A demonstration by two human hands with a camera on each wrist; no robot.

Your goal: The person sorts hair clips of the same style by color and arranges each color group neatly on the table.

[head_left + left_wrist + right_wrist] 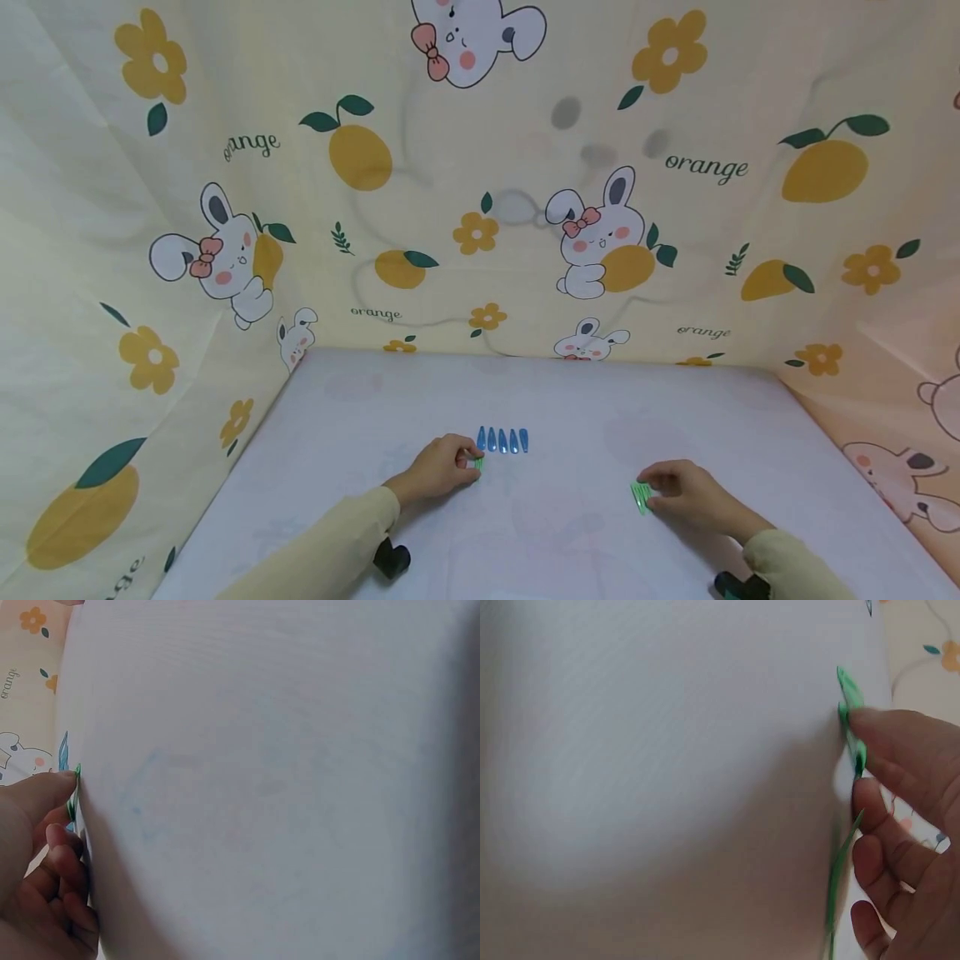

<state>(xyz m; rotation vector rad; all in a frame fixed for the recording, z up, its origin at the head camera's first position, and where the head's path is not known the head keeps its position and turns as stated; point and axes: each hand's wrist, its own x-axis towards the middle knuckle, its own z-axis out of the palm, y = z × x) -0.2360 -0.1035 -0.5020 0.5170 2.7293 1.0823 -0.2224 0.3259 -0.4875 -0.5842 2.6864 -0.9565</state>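
Several slim, teardrop-shaped blue hair clips (pixel 503 440) lie side by side in a row on the white table. Just below the row's left end, my left hand (pixel 438 468) pinches a green hair clip (pixel 479 463) between thumb and finger. The left wrist view shows the thumb on this green clip (pixel 78 771), with a blue clip (pixel 64 751) behind it. Farther right, my right hand (pixel 693 497) is at a small cluster of green hair clips (pixel 641 497). In the right wrist view its thumb and finger pinch a green clip (pixel 850 688); another green clip (pixel 838 874) lies nearer.
The white table (pixel 555 542) meets a hanging cloth (pixel 450 333) printed with rabbits and oranges at its back and sides. Black wrist devices (pixel 392 558) are on both forearms, at the pale sleeves.
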